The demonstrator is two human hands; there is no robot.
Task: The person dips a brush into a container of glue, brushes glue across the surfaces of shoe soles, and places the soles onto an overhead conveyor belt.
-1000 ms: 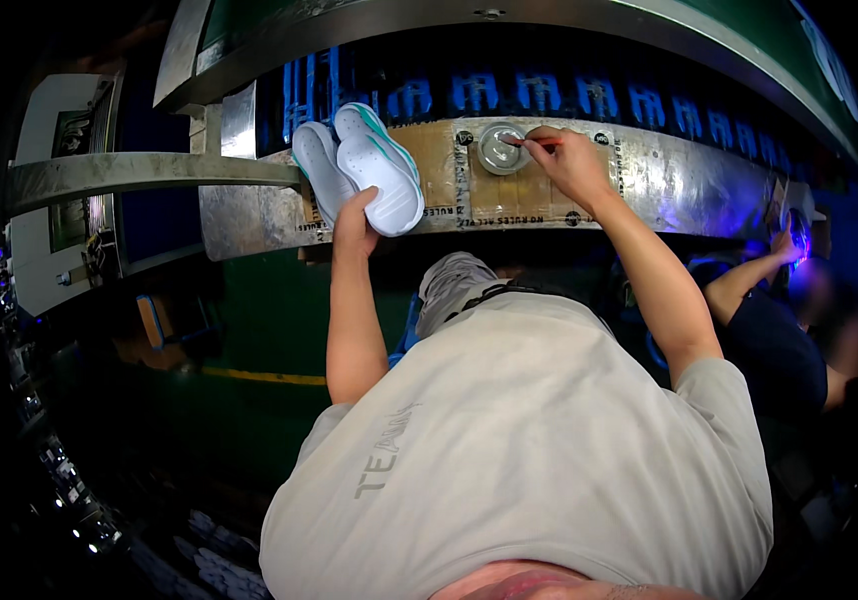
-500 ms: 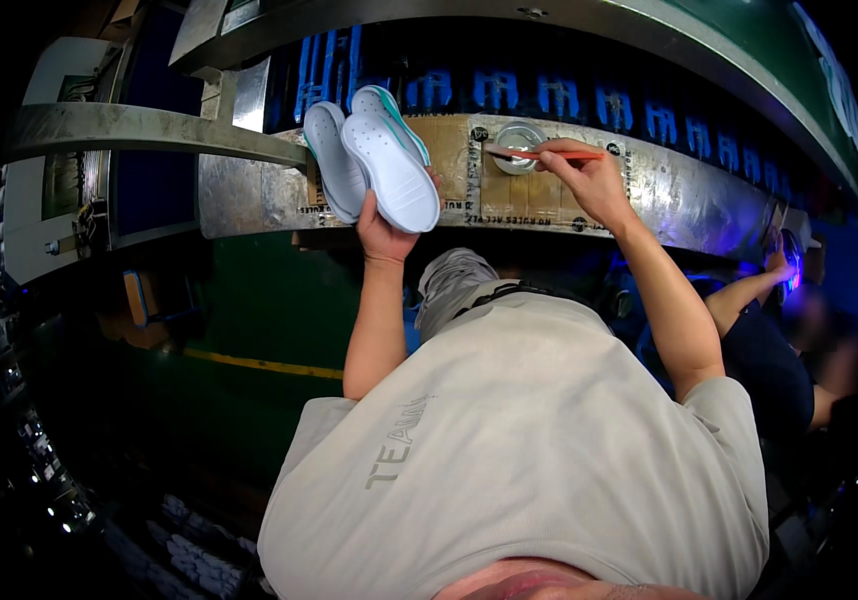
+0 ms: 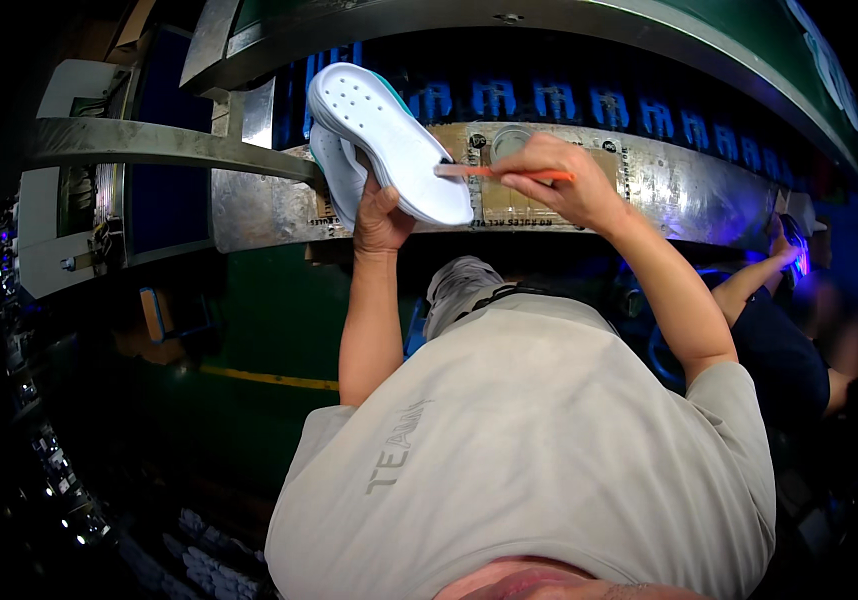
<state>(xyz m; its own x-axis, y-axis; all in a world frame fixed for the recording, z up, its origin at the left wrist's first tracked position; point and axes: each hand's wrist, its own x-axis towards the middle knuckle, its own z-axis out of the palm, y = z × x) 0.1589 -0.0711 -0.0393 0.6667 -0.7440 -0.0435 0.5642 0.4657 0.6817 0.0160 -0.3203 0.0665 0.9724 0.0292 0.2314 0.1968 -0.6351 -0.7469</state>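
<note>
A white shoe sole with small holes toward its far end is raised over the bench, tilted to the far left. My left hand is closed on its near end, with the thumb at the edge and the other fingers hidden under it. In my right hand is a red-handled brush, pinched by the handle; its bristles lie on the sole's upper face near the heel. Partly covered by the raised sole, another white sole stands behind it. Beyond my right fingers is a round clear container, partly hidden.
Taped cardboard covers part of the metal bench. A metal bar reaches in from the left. Along the far side runs a row of blue holders. Another person's arm is at the right.
My right hand has brought the brush left from the container onto the sole. The held sole has come up closer and shifted right, while its partner stays behind it.
</note>
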